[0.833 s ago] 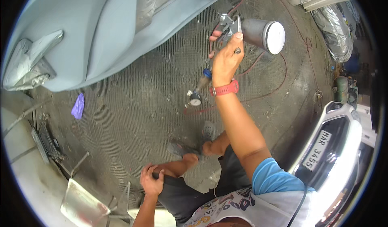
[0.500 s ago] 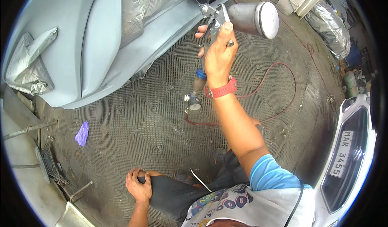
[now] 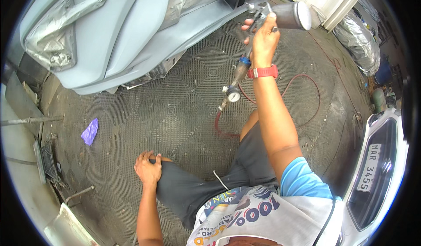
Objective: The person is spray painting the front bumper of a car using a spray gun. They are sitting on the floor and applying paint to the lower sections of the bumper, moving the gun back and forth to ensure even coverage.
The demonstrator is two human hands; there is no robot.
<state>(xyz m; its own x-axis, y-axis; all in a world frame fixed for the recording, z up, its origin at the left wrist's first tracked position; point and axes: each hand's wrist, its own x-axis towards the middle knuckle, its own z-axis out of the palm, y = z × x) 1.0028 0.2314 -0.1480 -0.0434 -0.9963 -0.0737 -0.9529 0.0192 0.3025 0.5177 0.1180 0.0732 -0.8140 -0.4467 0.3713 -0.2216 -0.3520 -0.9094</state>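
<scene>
My right hand (image 3: 265,39) is wrapped round the handle of a spray gun (image 3: 259,19), raised near the lower edge of a grey-coated car body (image 3: 127,40). A dark paint cup (image 3: 283,15) with a pale lid juts to the right from the gun. Below the grip hang a blue-collared fitting and a small round pressure gauge (image 3: 233,96). From there a thin red hose (image 3: 217,123) runs off and loops over the floor. On my left knee rests my left hand (image 3: 148,167), fingers spread and holding nothing.
Crumpled masking (image 3: 59,35) covers parts of the grey body. A purple scrap (image 3: 90,132) lies on the ridged floor (image 3: 127,136). At the right stands a white car (image 3: 351,211). Silver sheeting (image 3: 357,42) is heaped at the back right; panels and a metal bar (image 3: 33,120) are at left.
The spray gun and my right hand have shifted right and slightly farther away. The gauge face now shows. My left hand stays on the knee; the whole view has shifted somewhat.
</scene>
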